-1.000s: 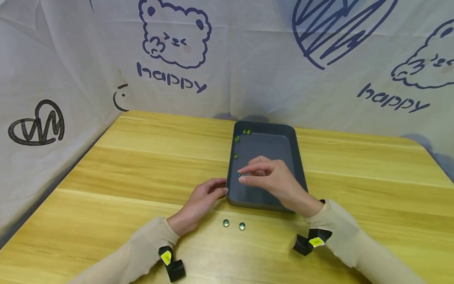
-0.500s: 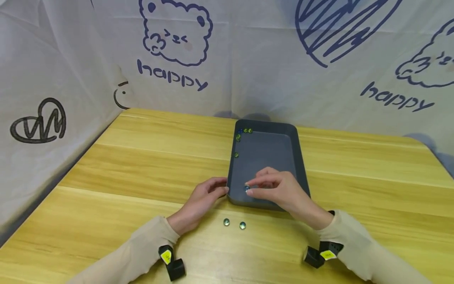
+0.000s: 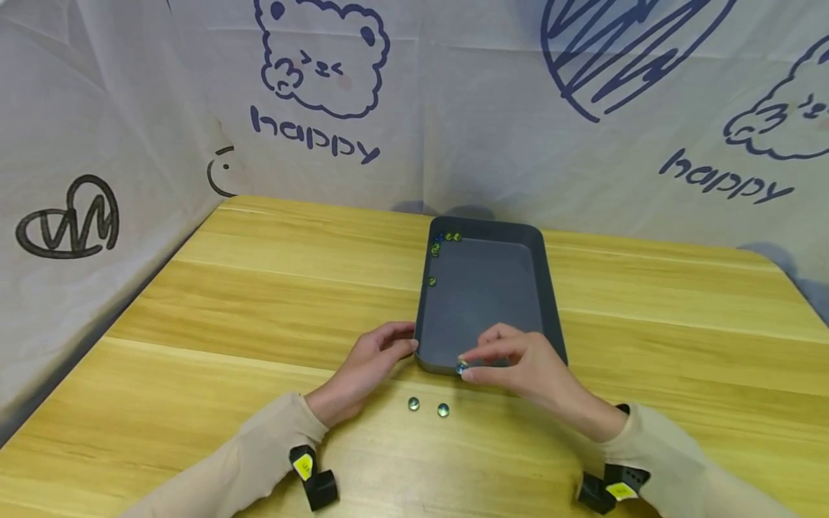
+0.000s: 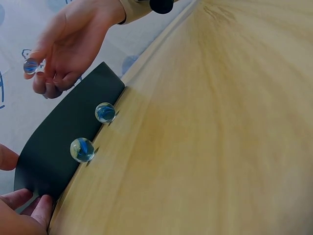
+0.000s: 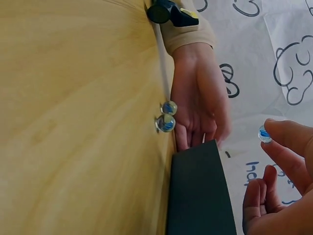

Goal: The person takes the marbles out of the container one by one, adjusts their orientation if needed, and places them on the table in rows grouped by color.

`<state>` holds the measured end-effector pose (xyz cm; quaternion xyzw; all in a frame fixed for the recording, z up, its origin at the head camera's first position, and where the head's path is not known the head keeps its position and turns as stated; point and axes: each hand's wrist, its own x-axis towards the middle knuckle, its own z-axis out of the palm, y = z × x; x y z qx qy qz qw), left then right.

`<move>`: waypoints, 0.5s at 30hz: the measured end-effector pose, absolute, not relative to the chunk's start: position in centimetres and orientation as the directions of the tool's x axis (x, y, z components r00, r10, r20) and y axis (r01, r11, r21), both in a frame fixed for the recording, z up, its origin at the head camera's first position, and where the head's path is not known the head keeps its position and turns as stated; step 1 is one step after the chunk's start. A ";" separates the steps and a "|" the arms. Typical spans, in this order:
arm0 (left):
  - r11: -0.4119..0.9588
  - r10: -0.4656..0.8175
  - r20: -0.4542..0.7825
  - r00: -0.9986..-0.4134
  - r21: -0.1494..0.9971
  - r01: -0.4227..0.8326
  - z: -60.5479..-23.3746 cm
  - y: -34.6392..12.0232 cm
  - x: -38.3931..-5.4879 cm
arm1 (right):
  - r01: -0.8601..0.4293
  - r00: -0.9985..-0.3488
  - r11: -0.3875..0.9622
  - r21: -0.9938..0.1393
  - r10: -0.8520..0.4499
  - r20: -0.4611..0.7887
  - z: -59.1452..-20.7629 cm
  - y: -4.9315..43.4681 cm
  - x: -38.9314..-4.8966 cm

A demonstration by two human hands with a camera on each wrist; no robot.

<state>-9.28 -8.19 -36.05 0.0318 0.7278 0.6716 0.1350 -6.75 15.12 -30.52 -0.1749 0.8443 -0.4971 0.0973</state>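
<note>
My right hand pinches a clear glass marble with a blue swirl between thumb and forefinger. It hovers over the near edge of a dark grey rectangular tray. At the tray's near left corner, my left hand rests with thumb and relaxed fingertips touching the outside wall. Two more glass marbles, a left one and a right one, lie on the table just in front of the tray. Along its left wall and far left corner sit several green-yellow marbles and a blue one.
The wooden table spreads out on both sides of the tray. White cloth with bear drawings and writing hangs behind it and at the left. Each wrist carries a small black camera over a beige sleeve.
My right hand has moved toward me and slightly right with the marble, from above the tray's floor to its near edge. The left hand and the two table marbles stay put.
</note>
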 end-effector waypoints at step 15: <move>0.082 0.232 -0.152 -0.961 0.987 -0.136 -36.1 -8.2 -9.2 | -0.233 -0.917 0.443 -0.866 -0.397 0.044 -31.2 15.8 -4.9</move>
